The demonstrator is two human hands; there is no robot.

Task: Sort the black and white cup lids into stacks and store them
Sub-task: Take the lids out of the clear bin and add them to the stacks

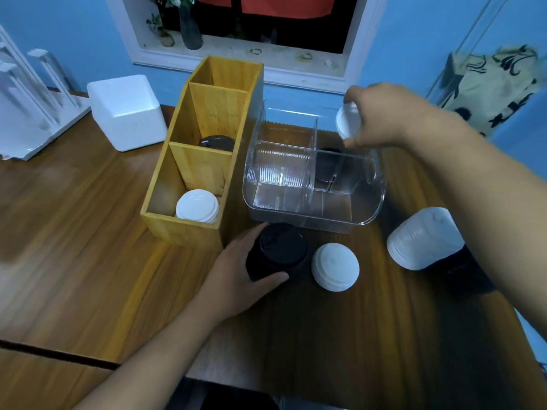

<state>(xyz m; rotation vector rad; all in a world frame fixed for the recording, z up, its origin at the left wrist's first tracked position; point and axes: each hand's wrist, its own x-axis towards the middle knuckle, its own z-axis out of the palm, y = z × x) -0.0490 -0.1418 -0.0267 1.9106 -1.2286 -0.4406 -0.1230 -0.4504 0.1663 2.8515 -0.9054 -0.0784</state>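
Our left hand [236, 270] curls round a black stack of lids [279, 251] standing on the table [88, 232], thumb on the near side, fingers on the far side. This stack sits in the tight corner between the wooden box [183, 229] and the clear bin [367, 210], just beside both.

Our right hand [381, 116] pinches a few white lids [348, 121], tipped on edge, over the bin's far right corner. Box and bin stand side by side with only a narrow gap between their walls.

In the box, the near compartment holds a white stack [197, 206] and the middle one holds black lids [216, 142]. A dark lid [327, 161] shows through the bin's far right section.

A short white pile [336, 267] stands just right of the black stack, close but apart. A taller white pile [423, 238] lies tilted near the table's right edge, below our right forearm. Left of the box, open wood runs back to a foam box [127, 113].
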